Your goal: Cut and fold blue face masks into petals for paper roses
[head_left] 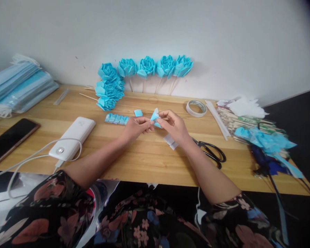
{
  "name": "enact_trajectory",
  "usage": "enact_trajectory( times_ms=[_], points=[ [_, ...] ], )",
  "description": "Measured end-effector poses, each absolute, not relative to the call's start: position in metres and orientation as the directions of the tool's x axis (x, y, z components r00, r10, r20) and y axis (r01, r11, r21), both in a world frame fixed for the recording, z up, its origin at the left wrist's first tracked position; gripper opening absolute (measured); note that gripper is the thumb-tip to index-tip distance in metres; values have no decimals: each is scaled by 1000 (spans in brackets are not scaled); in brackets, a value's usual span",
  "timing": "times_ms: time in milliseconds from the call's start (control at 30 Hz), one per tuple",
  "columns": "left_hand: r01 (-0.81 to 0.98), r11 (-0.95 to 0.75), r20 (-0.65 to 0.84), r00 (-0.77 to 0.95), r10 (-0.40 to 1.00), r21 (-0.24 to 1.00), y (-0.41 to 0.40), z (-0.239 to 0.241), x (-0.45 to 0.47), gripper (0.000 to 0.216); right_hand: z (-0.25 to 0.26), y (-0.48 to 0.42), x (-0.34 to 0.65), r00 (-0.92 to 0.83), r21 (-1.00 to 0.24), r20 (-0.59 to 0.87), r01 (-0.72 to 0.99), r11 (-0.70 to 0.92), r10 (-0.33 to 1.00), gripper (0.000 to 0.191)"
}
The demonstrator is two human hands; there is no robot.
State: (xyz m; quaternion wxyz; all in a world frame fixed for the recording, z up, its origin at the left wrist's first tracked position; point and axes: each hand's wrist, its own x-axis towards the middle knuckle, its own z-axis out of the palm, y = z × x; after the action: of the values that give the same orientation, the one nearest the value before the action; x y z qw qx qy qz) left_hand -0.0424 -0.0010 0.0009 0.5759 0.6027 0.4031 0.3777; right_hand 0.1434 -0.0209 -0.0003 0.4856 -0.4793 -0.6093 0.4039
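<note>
Between both hands, over the middle of the table, is a small folded blue and white piece (155,115), thin like mask fabric. My left hand (138,128) pinches its left side between thumb and fingers. From the right, my right hand (172,124) grips the same piece with thumb and forefinger. A row of folded blue petals (116,119) lies left of my left hand, and a flat blue square (138,112) rests just behind it. Partly under my right wrist are pale grey-white pieces (171,141). Black-handled scissors (212,151) lie right of that wrist, their blades partly hidden.
Several blue fabric roses on sticks (146,67) lean at the wall. Left are stacked masks (20,86), a phone (11,139) and a cabled power bank (72,139). Right are a tape roll (196,108), white glue sticks (217,119) and a pile of blue scraps (266,139).
</note>
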Motion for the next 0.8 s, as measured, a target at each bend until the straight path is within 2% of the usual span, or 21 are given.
enact_trajectory(
  times_ms=[133,333,800],
  points=[
    [95,-31,-10,404,915,995,-1,-2,-42,30,2,-23,142,-59,-960,182,207,190,982,23],
    [67,-21,-7,390,921,998,-1,-5,-42,31,2,-23,141,-26,-954,189,232,190,982,25],
    [-109,130,-71,434,898,985,-2,-4,-40,39,1,-24,140,-5,-931,245,277,236,970,20]
  ],
)
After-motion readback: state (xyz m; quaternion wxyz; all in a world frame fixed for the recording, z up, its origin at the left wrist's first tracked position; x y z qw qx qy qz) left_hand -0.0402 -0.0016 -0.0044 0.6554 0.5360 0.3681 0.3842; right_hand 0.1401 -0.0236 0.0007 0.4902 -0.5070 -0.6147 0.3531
